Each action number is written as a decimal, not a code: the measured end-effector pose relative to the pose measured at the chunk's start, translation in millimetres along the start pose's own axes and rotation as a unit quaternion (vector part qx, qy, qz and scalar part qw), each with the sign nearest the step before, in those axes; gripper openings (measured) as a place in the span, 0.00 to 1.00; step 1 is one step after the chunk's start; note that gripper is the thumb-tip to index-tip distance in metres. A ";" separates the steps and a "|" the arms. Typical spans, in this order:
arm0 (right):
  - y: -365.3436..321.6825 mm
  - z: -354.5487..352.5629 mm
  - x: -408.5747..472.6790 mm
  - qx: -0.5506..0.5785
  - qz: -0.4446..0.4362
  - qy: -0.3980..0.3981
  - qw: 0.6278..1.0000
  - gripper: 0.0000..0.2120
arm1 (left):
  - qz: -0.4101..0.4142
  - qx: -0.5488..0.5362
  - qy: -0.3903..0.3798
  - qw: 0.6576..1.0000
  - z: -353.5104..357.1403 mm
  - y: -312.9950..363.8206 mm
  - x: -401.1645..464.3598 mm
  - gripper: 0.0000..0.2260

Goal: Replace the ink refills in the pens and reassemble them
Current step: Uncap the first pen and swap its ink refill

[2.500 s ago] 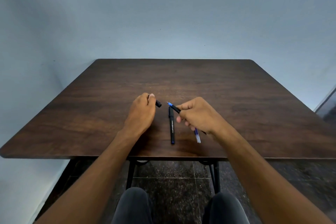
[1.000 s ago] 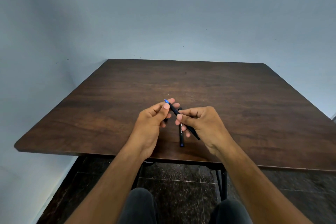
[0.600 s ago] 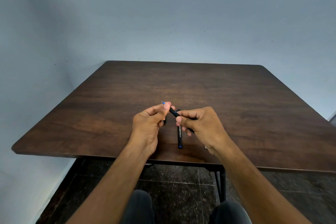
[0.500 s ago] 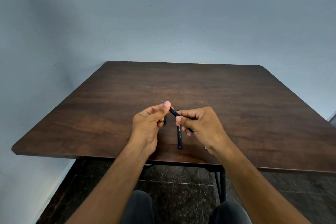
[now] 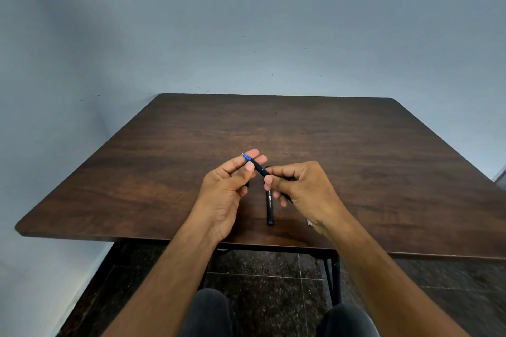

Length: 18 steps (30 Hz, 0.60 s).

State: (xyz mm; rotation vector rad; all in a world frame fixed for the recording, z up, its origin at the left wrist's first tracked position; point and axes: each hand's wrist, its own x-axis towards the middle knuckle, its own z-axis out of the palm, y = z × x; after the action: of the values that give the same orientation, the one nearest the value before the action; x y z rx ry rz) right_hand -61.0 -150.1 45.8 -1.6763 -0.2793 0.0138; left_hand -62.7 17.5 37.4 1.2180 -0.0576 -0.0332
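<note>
A person seated at a dark wooden table [image 5: 342, 145] holds a black pen [image 5: 258, 169] above the tabletop with both hands. The left hand [image 5: 228, 186] pinches the pen's front end between thumb and fingers, just behind the blue tip [image 5: 247, 157], which points up and to the left past the fingertips. The right hand [image 5: 298, 186] pinches the same pen farther back, thumb and forefinger closed on the barrel while the other fingers curl beneath it; the rear of the barrel runs under that hand and is mostly hidden.

A second pen [image 5: 269, 206], black with pale lettering along its side and a blue end toward the person, lies flat on the table between the two hands, running nearly straight toward the near edge. Its far end disappears behind the held pen and the right hand's fingers.

A small pale object [image 5: 309, 221] peeks out on the table by the right wrist; it may be the end of a refill, though too little of it shows to be sure. A dark sliver is also visible just under the left hand's fingers, too hidden to identify.

The table stands against a plain blue-grey wall [image 5: 246, 22]. Below its near edge, black metal legs [image 5: 332, 276] meet a dark speckled tile floor [image 5: 273, 295], and the person's knees, in dark trousers, show at the bottom of the view.
</note>
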 end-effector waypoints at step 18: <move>-1.9 -1.6 1.2 -0.004 0.002 0.014 1.000 0.08 | -0.001 -0.001 -0.022 1.000 -1.7 -1.1 4.0 0.13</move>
State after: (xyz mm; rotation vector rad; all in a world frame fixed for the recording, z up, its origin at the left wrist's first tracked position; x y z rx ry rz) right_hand -59.9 -151.3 48.0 -1.6832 -0.2557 -0.0084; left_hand -58.6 18.5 35.8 1.2149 -0.0954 -0.0620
